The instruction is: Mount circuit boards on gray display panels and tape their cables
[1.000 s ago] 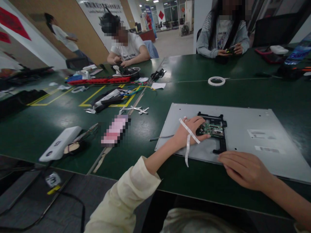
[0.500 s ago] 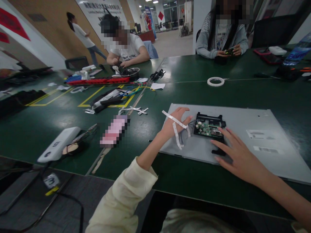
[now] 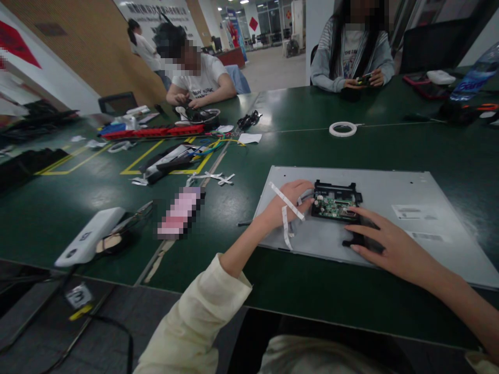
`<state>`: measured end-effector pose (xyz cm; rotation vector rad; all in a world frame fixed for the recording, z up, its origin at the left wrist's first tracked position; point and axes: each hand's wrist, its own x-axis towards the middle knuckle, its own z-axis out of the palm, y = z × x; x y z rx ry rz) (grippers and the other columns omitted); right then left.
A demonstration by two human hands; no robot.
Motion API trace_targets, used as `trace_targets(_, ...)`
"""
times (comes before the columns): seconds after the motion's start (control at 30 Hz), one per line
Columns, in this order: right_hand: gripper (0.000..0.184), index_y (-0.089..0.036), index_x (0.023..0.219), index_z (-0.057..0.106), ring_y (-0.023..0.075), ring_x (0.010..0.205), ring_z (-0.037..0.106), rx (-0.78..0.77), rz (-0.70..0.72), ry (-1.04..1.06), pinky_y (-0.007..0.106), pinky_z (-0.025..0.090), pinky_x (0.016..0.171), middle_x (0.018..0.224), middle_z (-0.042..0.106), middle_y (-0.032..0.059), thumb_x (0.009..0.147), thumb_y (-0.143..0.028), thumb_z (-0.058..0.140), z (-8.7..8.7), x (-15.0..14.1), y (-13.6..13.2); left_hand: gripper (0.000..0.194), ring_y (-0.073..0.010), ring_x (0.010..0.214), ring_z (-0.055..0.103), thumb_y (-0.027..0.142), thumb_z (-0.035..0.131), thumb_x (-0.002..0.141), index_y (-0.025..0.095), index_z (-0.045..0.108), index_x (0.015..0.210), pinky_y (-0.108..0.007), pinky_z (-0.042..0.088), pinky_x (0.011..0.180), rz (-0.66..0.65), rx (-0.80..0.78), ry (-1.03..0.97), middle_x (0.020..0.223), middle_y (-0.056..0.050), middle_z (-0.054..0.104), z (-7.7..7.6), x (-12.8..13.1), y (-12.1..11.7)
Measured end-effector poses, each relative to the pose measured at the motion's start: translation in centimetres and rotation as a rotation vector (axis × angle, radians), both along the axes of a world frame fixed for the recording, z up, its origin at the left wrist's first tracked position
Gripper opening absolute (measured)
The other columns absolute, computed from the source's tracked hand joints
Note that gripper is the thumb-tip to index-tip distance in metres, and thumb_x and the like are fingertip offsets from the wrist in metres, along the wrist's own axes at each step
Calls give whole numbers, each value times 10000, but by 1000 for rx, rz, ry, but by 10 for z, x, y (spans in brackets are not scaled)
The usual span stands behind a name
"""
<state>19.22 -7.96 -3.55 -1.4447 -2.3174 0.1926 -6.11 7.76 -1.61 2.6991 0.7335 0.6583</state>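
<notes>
A green circuit board (image 3: pixel 331 208) in a black bracket (image 3: pixel 336 188) lies on a large grey metal panel (image 3: pixel 374 182). My left hand (image 3: pixel 283 205) is at the bracket's left side, its thumb and fingers closed around grey cable (image 3: pixel 306 195) beside the board. White tape strips (image 3: pixel 287 201) cross the back of this hand and hang below it. From the right, my right hand (image 3: pixel 390 241) reaches in with fingers spread. Its index fingertip is at the board's lower right corner, and a black part (image 3: pixel 354 240) sits under the fingers, partly hidden.
Left of the panel are a phone (image 3: pixel 181 213), more tape strips (image 3: pixel 218 178) and a white power bank (image 3: pixel 90 236). A tape roll (image 3: pixel 343 129) lies beyond the panel. Two people sit across the green table (image 3: pixel 296 150), handling small things. A water bottle (image 3: pixel 473 78) stands far right.
My left hand has moved right, closer to the board, and its fingers have closed in on the cable. My right hand's fingers have shifted slightly at the board's corner.
</notes>
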Motion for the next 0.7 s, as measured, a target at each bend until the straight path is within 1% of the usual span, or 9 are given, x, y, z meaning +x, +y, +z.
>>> trace_targets(0.1, 382, -268, 1217, 591, 244, 1327, 355, -8, -6, 11, 455, 377, 1072, 1478, 308, 22, 884, -434, 505, 2, 0, 0, 470, -261, 1324, 388, 373, 514, 895, 170, 410, 1305, -455, 367, 1074, 40, -38, -22, 1430, -154, 373, -4, 1, -2)
trace_targets(0.17, 381, -267, 1215, 592, 250, 1324, 362, -14, -3, 19, 464, 378, 1069, 1477, 313, 26, 880, -431, 511, 2, 0, 0, 567, -290, 1375, 305, 442, 517, 884, 164, 356, 1351, -475, 344, 1088, 93, -71, -21, 1484, -181, 274, -4, 1, -4)
trace_targets(0.23, 381, -263, 1214, 592, 256, 1320, 368, -15, 3, 27, 472, 382, 1063, 1475, 317, 34, 878, -425, 516, 1, 1, 1, 637, -309, 1393, 264, 503, 504, 875, 174, 312, 1386, -485, 347, 1082, 139, -116, 9, 1512, -190, 209, -3, 1, -7)
trace_targets(0.33, 382, -258, 1209, 596, 266, 1311, 381, -16, 16, 43, 483, 399, 1044, 1470, 327, 45, 869, -418, 530, 1, 2, 2, 702, -339, 1374, 299, 556, 504, 856, 209, 269, 1419, -490, 385, 1049, 172, -172, 84, 1542, -184, 121, 4, 2, -14)
trace_targets(0.4, 380, -256, 1205, 599, 269, 1308, 386, -21, 22, 50, 485, 400, 1042, 1465, 336, 49, 865, -413, 536, 2, 2, 3, 728, -357, 1353, 333, 569, 511, 847, 222, 252, 1432, -495, 396, 1034, 179, -181, 122, 1549, -180, 91, 10, 3, -19)
trace_targets(0.53, 376, -252, 1209, 591, 250, 1317, 372, -51, 31, 52, 464, 389, 1057, 1470, 325, 45, 879, -414, 516, 6, 3, 7, 760, -380, 1320, 375, 587, 510, 838, 226, 233, 1447, -522, 391, 1022, 190, -179, 181, 1546, -191, 101, 19, 5, -26)
trace_targets(0.7, 377, -249, 1201, 589, 245, 1318, 367, -66, 75, 73, 475, 373, 1065, 1469, 322, 44, 879, -429, 514, 7, 3, 15, 795, -403, 1287, 410, 620, 491, 829, 211, 222, 1455, -565, 366, 1018, 230, -161, 249, 1540, -210, 110, 20, 5, -28)
